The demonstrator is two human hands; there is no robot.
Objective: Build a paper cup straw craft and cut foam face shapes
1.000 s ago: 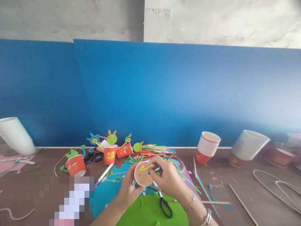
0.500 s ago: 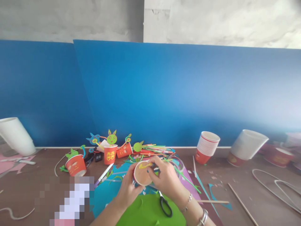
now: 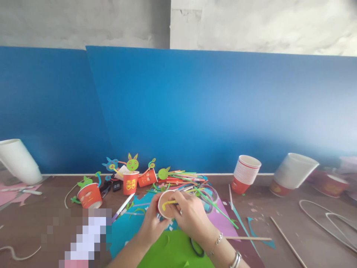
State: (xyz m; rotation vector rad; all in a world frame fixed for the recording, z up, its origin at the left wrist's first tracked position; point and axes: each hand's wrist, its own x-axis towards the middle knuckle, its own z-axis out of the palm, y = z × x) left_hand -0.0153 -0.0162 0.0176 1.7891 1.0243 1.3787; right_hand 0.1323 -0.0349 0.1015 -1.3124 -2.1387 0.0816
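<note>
My left hand (image 3: 153, 220) is wrapped round a paper cup (image 3: 164, 213), tilted so that its open mouth faces me. In my right hand (image 3: 192, 214) a yellow piece that looks like a bendy straw (image 3: 168, 203) is pinched, its curved end over the cup's mouth. Whether the straw touches the inside of the cup I cannot tell. Below my hands lies a sheet of green paper (image 3: 164, 249) over blue paper (image 3: 122, 227). Black-handled scissors (image 3: 196, 248) are partly hidden under my right wrist.
Behind my hands is a pile of coloured straws (image 3: 189, 180). Decorated red cups, one with a green rabbit face (image 3: 132, 162), stand to its left. A stack of paper cups (image 3: 247, 173) is at the right, near a wooden stick (image 3: 287, 242). A blue panel (image 3: 178, 111) closes off the back.
My right hand has moved slightly left and down, bringing the yellow straw lower across the cup's mouth. My right wrist now covers more of the scissors. The left hand holds nearly still.
</note>
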